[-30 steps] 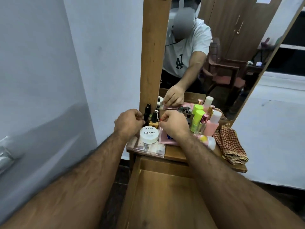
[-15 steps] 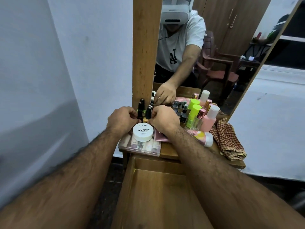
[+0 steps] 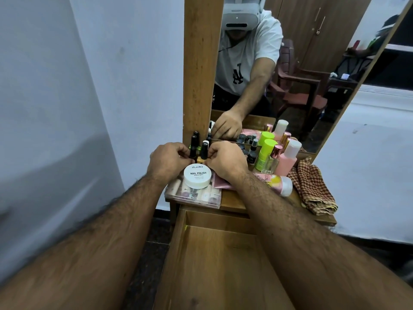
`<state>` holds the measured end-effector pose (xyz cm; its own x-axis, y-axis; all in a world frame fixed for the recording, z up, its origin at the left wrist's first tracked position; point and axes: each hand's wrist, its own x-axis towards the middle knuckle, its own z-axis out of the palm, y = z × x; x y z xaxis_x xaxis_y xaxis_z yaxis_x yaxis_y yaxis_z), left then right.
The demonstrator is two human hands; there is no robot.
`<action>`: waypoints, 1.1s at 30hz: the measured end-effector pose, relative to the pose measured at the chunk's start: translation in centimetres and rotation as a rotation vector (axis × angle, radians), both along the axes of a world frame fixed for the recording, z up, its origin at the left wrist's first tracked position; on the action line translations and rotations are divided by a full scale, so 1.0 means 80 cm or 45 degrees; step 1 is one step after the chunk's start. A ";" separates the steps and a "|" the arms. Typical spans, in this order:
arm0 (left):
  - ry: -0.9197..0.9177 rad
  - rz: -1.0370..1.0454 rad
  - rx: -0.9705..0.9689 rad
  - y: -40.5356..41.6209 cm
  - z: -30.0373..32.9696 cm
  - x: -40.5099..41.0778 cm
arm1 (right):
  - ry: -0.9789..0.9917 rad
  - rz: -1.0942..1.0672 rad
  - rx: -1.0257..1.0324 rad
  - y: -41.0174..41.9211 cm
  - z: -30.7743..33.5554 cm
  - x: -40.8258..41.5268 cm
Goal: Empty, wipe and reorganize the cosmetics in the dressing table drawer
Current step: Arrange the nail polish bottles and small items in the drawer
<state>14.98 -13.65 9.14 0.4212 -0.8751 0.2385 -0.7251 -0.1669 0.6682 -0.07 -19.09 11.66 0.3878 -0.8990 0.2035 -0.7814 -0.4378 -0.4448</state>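
1. Two hands meet at the black-capped nail polish bottles [image 3: 202, 151] standing by the mirror frame [image 3: 202, 63].
2. Left hand [image 3: 167, 161] has its fingers curled; its grasp cannot be told.
3. Right hand [image 3: 225, 159] pinches a bottle.
4. Drawer [image 3: 214, 265] sits pulled open below the tabletop [image 3: 234, 201].

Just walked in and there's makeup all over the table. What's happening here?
A person is clearing out the dressing table drawer, which stands open. Both hands are at a cluster of small nail polish bottles by the mirror frame: left hand, right hand. Other cosmetics and a checked cloth sit on the tabletop.
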 end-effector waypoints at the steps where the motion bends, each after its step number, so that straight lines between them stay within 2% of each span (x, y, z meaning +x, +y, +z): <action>1: 0.009 0.000 -0.014 0.000 -0.001 0.001 | -0.013 -0.001 0.008 0.000 -0.001 0.000; 11: 0.095 -0.001 -0.154 0.007 0.005 0.007 | -0.189 0.006 0.040 0.005 0.011 -0.010; 22: 0.148 -0.065 -0.293 0.064 0.073 -0.015 | -0.421 0.089 -0.044 0.046 0.071 -0.047; 25: 0.154 -0.121 -0.277 0.094 0.078 -0.037 | -0.477 0.124 -0.023 0.071 0.072 -0.071; 30: 0.169 -0.239 -0.148 0.145 0.048 -0.081 | -0.395 0.113 -0.030 0.121 0.047 -0.116; 33: 0.103 -0.283 -0.006 0.172 0.023 -0.106 | -0.345 0.086 0.067 0.150 0.019 -0.143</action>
